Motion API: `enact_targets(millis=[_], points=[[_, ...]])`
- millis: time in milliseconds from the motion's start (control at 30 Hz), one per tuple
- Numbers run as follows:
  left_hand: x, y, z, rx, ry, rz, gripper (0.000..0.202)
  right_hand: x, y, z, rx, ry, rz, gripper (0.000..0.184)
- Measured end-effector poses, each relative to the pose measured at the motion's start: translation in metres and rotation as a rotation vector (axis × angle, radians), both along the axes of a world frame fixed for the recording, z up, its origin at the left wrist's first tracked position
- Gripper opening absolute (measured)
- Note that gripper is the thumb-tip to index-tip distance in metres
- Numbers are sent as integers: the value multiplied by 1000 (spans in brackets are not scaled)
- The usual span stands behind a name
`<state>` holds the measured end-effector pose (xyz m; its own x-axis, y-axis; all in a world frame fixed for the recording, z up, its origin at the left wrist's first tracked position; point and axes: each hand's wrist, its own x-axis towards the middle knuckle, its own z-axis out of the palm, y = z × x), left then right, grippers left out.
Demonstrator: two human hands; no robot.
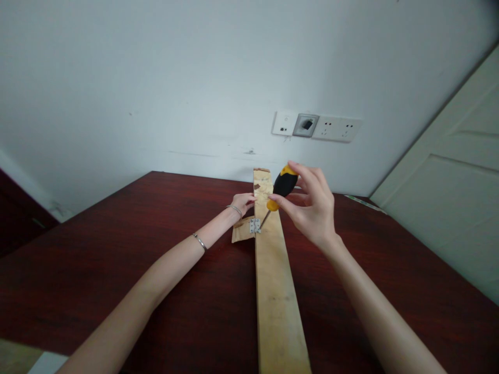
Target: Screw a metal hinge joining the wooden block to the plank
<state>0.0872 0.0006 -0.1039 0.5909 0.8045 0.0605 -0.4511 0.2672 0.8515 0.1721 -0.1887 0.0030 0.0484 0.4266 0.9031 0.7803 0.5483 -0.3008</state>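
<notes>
A long wooden board (275, 291) lies lengthwise in front of me. A small silver hinge (255, 225) joins its left edge to a short piece of wood (242, 231) that sticks out to the left. My left hand (244, 201) is closed on the board's left edge, just beyond the hinge; its fingertips are partly hidden. In my right hand (312, 202) is a screwdriver (285, 182) with a black and yellow handle, gripped between thumb and fingers. The screwdriver slants down to the left, its tip at the hinge's right leaf, near the lower corner.
The board rests on a dark red wooden table (187, 322), whose far edge meets a white wall (175, 78). Wall sockets (337, 128) sit above the table. A pale panelled door (448, 176) stands along the right side. A thin strip (366, 203) lies at the table's far right.
</notes>
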Motion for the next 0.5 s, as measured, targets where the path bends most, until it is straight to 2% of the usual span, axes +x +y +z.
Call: enact_targets(millis=[167,500], points=[[2,4,-2,15,33,35,16,-4,1,-2,-6,-17,28,52],[9,13,-9,-53,64,72,20,-4,1,-2,-24,-14,56,50]])
